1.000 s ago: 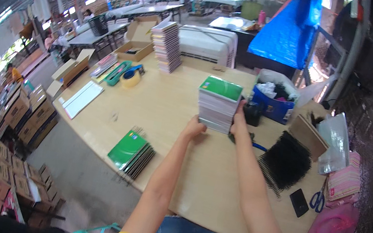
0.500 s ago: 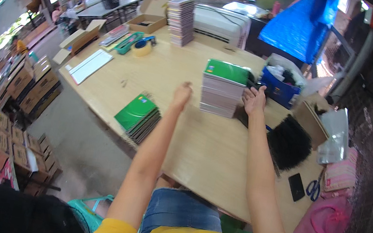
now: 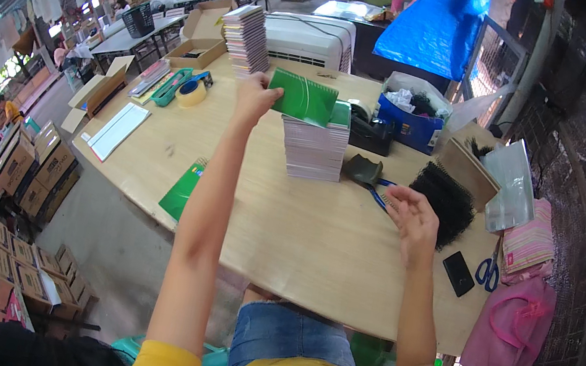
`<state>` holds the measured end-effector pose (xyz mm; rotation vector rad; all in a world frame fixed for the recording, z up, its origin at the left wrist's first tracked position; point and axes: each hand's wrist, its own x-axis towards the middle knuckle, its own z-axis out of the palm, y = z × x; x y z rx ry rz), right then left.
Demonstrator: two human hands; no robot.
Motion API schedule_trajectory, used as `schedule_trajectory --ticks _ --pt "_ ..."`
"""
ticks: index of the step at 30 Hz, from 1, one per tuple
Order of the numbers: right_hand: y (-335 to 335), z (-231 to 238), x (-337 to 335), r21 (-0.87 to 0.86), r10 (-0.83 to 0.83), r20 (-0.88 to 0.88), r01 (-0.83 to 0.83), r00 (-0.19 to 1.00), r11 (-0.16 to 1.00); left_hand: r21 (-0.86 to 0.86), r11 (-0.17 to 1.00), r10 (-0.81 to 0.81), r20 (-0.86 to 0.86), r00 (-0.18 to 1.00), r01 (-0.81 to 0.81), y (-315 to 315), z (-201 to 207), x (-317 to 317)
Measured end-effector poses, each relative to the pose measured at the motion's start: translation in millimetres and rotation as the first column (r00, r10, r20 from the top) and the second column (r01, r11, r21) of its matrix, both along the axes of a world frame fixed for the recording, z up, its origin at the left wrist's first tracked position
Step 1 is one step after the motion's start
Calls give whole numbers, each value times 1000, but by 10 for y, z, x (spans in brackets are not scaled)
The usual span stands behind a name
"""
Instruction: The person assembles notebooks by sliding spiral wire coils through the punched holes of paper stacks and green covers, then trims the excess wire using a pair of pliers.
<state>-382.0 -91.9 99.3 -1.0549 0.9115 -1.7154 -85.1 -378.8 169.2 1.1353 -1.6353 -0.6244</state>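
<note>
My left hand [image 3: 254,97] is closed on the left edge of a green notebook [image 3: 302,98], which it holds tilted up over the tall stack of notebooks [image 3: 312,151]. Whether the held notebook touches the stack, I cannot tell. Farther right, my right hand [image 3: 412,220] has its fingers bent but apart, with nothing visible in them. It hovers by the blue handles of a pair of pliers [image 3: 382,196] and a bundle of black wire coils [image 3: 442,202]. Partly hidden behind my left forearm is a low pile of green spiral notebooks [image 3: 181,191].
A black tape dispenser [image 3: 373,130] and a blue box of scraps [image 3: 409,125] stand behind the stack. Rightward lie a phone [image 3: 457,274], scissors [image 3: 487,273] and a pink bag [image 3: 510,328]. Far left are another notebook stack [image 3: 247,40], a tape roll [image 3: 191,94] and papers [image 3: 118,130].
The green notebook is now raised in my left hand, which moved up and leftward. My right hand came away from the tall stack toward the pliers. The view has shifted.
</note>
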Motion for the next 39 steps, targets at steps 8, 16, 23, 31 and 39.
schedule_trajectory --ticks 8,16,23,31,39 --pt "390 -1078 171 300 95 -210 -28 973 954 -42 981 -193 -48 980 191 2799 -1458 -682" --pt "313 -1008 -229 -64 -397 -736 527 549 848 6 968 -250 77 965 251 2899 -1699 -771" --pt "16 -899 -585 -400 -452 -891 527 -33 749 -55 981 -188 13 982 189 2905 -1688 -729" --pt "385 -600 -500 -198 -253 -880 172 403 965 -47 987 -156 -15 988 155 2908 -1682 -808" --pt "540 -562 -212 -67 -87 -839 57 537 996 -69 986 -151 -14 988 150 2877 -1722 -811"
